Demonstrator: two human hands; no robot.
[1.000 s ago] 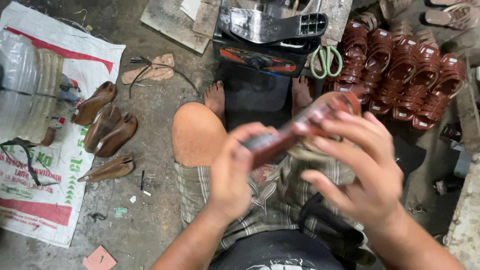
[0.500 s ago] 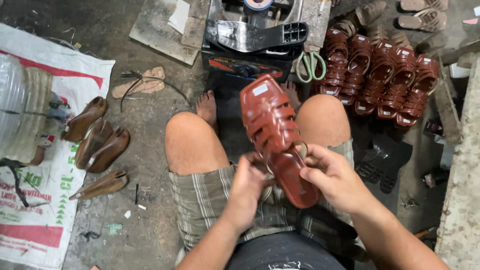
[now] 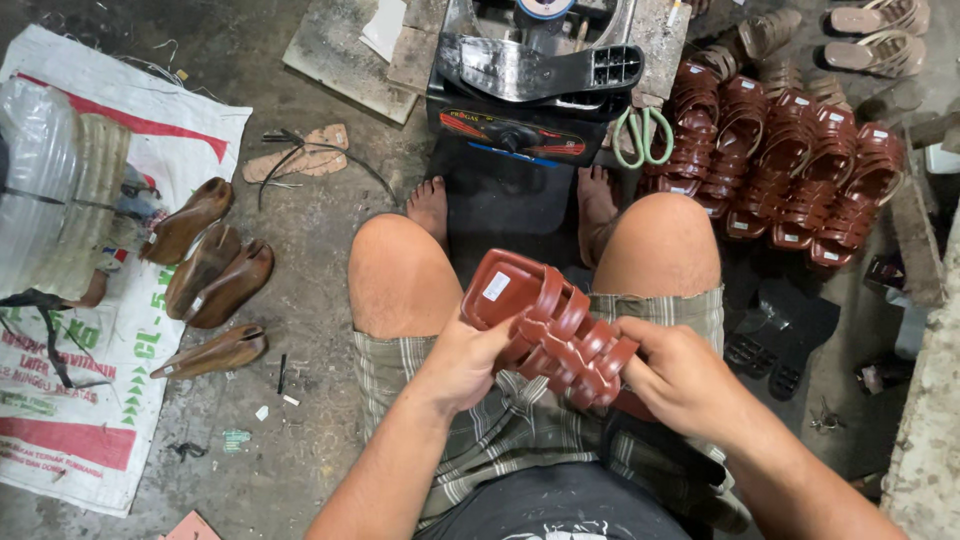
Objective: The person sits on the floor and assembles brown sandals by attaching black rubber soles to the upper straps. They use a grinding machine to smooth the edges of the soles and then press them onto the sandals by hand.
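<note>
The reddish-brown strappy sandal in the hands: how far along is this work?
Done, apparently: rows of matching reddish-brown sandals stacked on the floor. In hand: the reddish-brown strappy sandal, left hand at its sole, right hand on the straps. Left, perhaps: brown wooden shoe lasts lying bare on the white printed sack.

The sandal [image 3: 548, 325] has dropped from upright over the knees to lying tilted on the lap, both hands gripping lower.
</note>
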